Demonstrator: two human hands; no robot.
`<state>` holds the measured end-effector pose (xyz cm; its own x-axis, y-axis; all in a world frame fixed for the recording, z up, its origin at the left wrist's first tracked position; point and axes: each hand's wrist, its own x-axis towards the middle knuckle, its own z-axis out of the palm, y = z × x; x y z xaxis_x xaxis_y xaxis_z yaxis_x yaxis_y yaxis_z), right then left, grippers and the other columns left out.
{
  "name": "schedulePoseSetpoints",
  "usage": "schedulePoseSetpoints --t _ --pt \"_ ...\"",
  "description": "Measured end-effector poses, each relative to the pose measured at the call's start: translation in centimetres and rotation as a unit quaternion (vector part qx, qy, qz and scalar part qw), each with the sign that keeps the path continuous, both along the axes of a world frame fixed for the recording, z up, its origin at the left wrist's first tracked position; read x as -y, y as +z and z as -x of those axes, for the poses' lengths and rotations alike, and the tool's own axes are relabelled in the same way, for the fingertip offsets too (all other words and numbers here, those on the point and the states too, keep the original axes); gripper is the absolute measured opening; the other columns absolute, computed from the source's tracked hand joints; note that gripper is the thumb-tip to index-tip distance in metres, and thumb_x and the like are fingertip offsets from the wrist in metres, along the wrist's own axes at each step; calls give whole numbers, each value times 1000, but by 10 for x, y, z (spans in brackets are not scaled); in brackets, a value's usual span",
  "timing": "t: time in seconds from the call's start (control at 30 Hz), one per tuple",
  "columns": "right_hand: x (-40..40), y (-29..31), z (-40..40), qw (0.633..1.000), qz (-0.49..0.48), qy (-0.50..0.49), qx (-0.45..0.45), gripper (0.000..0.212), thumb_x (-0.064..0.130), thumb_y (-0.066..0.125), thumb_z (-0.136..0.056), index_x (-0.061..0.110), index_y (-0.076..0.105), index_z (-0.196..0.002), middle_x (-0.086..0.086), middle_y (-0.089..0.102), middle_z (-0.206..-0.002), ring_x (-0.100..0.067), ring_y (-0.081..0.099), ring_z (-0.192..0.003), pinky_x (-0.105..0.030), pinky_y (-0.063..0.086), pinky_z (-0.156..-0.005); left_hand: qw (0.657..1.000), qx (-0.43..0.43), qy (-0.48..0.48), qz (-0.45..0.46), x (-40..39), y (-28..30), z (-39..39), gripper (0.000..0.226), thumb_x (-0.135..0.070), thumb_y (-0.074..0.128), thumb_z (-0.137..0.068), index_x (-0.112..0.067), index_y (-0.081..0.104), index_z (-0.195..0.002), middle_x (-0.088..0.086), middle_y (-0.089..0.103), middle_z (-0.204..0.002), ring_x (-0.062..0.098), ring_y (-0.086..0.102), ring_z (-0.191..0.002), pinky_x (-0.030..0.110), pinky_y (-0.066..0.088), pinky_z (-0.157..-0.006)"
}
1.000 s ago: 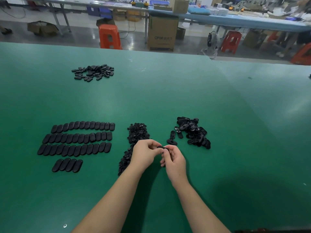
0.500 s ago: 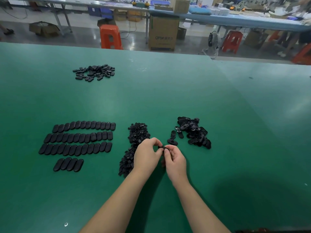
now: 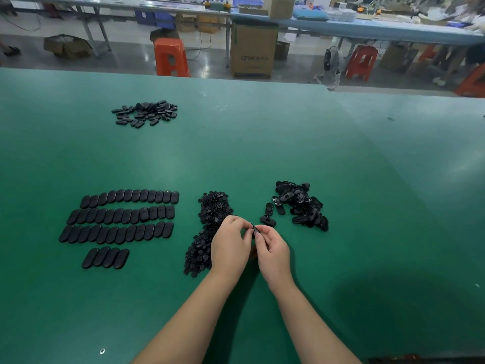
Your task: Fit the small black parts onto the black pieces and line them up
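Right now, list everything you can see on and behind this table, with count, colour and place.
table: one, green, fills the view
rows: four, black ovals, lined up at left
far pile: one, black, far left
small parts: one heap, black, centre, beside left hand
loose pieces: one pile, black, right of centre
stools: two plainly seen, orange-red, on the floor behind
carton: one, brown, behind the table
piece: one, black, pinched between both hands
left hand: holds the piece
right hand: holds the piece
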<state>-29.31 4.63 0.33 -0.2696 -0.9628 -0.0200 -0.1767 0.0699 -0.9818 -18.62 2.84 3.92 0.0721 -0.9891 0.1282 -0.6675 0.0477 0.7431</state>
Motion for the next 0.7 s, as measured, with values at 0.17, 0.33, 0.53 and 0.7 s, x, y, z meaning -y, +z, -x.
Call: schedulePoseSetpoints --t 0.17,0.33,0.53,0.7 --pt "1 -1 -1 999 1 -10 40 20 13 61 -99 32 66 -97 14 76 -95 -6 72 -92 -27 57 -83 999 -31 -32 12 -1 -5 -3 9 -13 67 -91 -15 75 -94 -13 61 -102 -2 56 -91 21 49 -83" --pt "0 1 0 999 7 -10 36 19 12 62 -98 31 67 -95 10 75 -91 -8 72 -88 -27 58 -80 997 -67 -28 -26 -1 -2 -6 11 -17 68 -91 -27 71 -88 -16 65 -89 -3 57 -81 11 41 -70" --pt "-2 3 -1 999 4 0 37 20 10 58 -100 27 66 -94 8 67 -68 -6 54 -54 -22 47 -52 993 -93 -27 -59 2 1 -10 17 -18 69 -92 -21 77 -107 -13 74 -94 -7 63 -82 5 44 -74" --pt "-2 3 -2 1000 1 7 21 21 11 57 -100 28 65 -94 7 65 -66 -7 55 -55 -26 49 -54 990 -107 -35 -82 4 1 -14 12 -18 70 -92 -21 78 -99 -14 72 -80 -2 62 -66 15 48 -66"
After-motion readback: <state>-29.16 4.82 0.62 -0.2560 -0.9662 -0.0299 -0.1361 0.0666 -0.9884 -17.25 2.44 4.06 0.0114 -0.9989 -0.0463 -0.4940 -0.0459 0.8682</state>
